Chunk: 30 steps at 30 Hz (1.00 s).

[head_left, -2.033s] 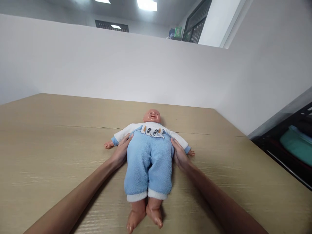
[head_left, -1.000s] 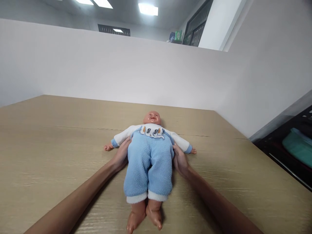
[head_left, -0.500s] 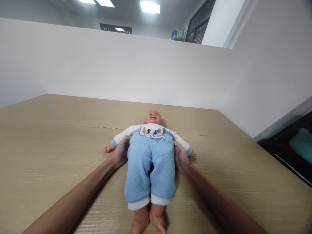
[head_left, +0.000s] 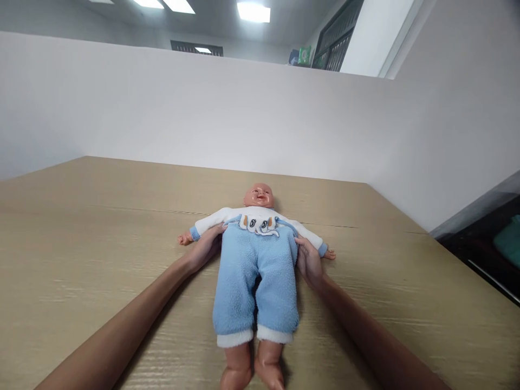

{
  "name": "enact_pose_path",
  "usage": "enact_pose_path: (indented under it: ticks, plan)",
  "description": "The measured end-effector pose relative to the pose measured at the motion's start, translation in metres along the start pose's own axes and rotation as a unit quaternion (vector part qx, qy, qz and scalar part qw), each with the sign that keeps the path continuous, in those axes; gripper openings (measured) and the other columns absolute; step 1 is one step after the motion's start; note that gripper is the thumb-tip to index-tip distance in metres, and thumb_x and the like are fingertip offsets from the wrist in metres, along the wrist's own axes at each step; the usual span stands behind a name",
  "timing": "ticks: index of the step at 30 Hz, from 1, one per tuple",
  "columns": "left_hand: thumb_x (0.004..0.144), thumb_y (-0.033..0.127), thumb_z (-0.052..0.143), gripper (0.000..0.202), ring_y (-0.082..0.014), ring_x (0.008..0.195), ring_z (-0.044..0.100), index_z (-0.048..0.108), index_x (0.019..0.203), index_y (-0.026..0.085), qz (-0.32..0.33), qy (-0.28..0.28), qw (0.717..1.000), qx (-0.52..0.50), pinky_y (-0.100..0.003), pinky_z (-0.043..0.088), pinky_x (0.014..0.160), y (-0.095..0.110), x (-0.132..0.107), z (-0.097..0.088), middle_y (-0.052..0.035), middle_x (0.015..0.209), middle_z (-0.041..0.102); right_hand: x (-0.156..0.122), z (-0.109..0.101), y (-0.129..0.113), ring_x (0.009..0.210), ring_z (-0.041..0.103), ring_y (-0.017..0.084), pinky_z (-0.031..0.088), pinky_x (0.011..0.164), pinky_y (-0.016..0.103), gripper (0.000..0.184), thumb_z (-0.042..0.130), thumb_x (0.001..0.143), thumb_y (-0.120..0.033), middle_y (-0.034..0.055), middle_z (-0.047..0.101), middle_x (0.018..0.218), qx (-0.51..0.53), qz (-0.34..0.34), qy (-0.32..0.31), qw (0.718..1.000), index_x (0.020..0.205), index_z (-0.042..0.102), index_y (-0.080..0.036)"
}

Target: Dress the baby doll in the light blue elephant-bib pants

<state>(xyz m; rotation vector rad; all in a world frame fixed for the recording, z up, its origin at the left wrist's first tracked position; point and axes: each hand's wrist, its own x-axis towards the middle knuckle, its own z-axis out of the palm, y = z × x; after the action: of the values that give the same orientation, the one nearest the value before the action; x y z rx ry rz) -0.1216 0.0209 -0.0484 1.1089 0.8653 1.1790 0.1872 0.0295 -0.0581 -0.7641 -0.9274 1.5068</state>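
Left hand (head_left: 208, 246) and right hand (head_left: 312, 261) flank a baby doll (head_left: 258, 252), one at each side of its torso, thumbs against the blue fleece overalls (head_left: 235, 292); remaining fingers partly hidden, so cannot tell whether they grip cloth or merely press. Doll on its back, mid-counter, head towards the far edge, arms spread, bare feet cut off by the frame. Stage, as judged: laid flat and dressed, elephant patch (head_left: 260, 225) uppermost over the white top (head_left: 260, 211), neither lifted clear nor let go. Counter (head_left: 122, 238) pale wood-grain, thin seam crossing beyond the hands. White partition (head_left: 203, 114) along the far edge; above it, lit ceiling panel (head_left: 254, 12), green packet (head_left: 304, 55). Past the right edge, teal cloth (head_left: 508, 241), partly in view.
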Motion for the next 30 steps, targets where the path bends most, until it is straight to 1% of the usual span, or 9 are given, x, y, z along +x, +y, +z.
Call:
enact_pose_path:
  ticks: [3,5,7,10,14,19,22,25,30]
  plan:
    - [0.098,0.049,0.067,0.028,-0.0275,0.11,0.057,0.07,0.099,0.021,0.055,0.019,0.983,0.172,-0.036,0.04,0.104,0.004,-0.003,-0.008,-0.0045,0.106,0.07,0.003,-0.004,0.003,0.136,0.061,0.029,0.036,0.129,0.042,0.024,0.071,0.081,-0.035,0.0,0.079,0.119,-0.053,-0.063,-0.021,0.996,0.102,0.079,-0.026]
    - [0.103,0.051,0.062,0.032,-0.0225,0.096,0.052,0.063,0.09,0.021,0.079,0.015,0.969,0.232,-0.032,0.039,0.093,0.007,-0.006,-0.011,-0.0009,0.094,0.06,0.002,-0.003,0.001,0.134,0.062,0.028,0.035,0.129,0.041,0.025,0.071,0.081,-0.034,0.0,0.079,0.12,-0.065,-0.087,-0.014,0.994,0.103,0.078,-0.026]
    - [0.106,0.052,0.057,0.037,-0.0194,0.088,0.045,0.055,0.087,0.021,0.093,0.017,0.965,0.245,-0.031,0.036,0.084,0.01,-0.009,-0.01,0.0013,0.088,0.05,-0.001,0.0,-0.003,0.131,0.064,0.029,0.039,0.126,0.042,0.027,0.071,0.081,-0.035,0.001,0.079,0.118,-0.041,-0.087,0.002,0.995,0.106,0.077,-0.026]
    - [0.108,0.054,0.052,0.04,-0.0179,0.085,0.04,0.05,0.087,0.021,0.106,0.029,0.966,0.235,-0.03,0.033,0.081,0.01,-0.011,-0.005,0.0021,0.087,0.043,-0.006,0.006,-0.01,0.123,0.068,0.031,0.05,0.116,0.046,0.03,0.067,0.084,-0.042,0.0043,0.079,0.112,0.003,-0.071,0.028,0.997,0.107,0.076,-0.026]
    - [0.109,0.055,0.052,0.04,-0.0171,0.082,0.036,0.049,0.089,0.021,0.109,0.042,0.97,0.213,-0.029,0.03,0.078,0.009,-0.009,0.0,0.0027,0.086,0.039,-0.003,0.004,-0.012,0.108,0.072,0.032,0.057,0.1,0.047,0.029,0.063,0.085,-0.05,0.0063,0.077,0.1,-0.04,-0.037,0.039,0.998,0.098,0.072,-0.026]
    - [0.108,0.054,0.055,0.037,-0.017,0.082,0.037,0.053,0.092,0.02,0.129,0.046,0.97,0.201,-0.029,0.031,0.077,0.006,-0.006,0.001,0.0023,0.087,0.041,0.005,-0.005,-0.009,0.095,0.065,0.027,0.053,0.094,0.04,0.023,0.072,0.083,-0.047,0.0022,0.069,0.091,-0.15,-0.064,0.042,0.986,0.087,0.064,-0.025]
    - [0.108,0.053,0.056,0.036,-0.0171,0.083,0.042,0.057,0.094,0.02,0.151,0.067,0.965,0.203,-0.03,0.035,0.079,0.005,-0.006,0.001,0.0017,0.088,0.045,0.002,-0.003,-0.015,0.087,0.058,0.023,0.048,0.09,0.035,0.027,0.076,0.087,-0.048,-0.0006,0.063,0.086,-0.246,-0.096,0.033,0.964,0.084,0.063,-0.024]
    - [0.108,0.051,0.057,0.031,-0.0175,0.087,0.047,0.061,0.102,0.02,0.179,0.091,0.957,0.209,-0.03,0.038,0.082,0.004,-0.007,0.002,0.0004,0.093,0.052,0.004,0.004,-0.026,0.088,0.055,0.022,0.045,0.088,0.033,0.03,0.069,0.091,-0.053,-0.0006,0.062,0.088,-0.323,-0.135,0.055,0.935,0.086,0.062,-0.024]
    - [0.11,0.047,0.056,0.026,-0.0181,0.089,0.052,0.063,0.112,0.022,0.205,0.114,0.947,0.22,-0.03,0.042,0.084,0.002,-0.008,0.006,-0.0006,0.096,0.057,0.033,0.031,-0.057,0.072,0.05,0.019,0.042,0.072,0.031,0.033,0.059,0.094,-0.051,-0.0019,0.054,0.075,-0.315,-0.14,0.051,0.937,0.075,0.052,-0.025]
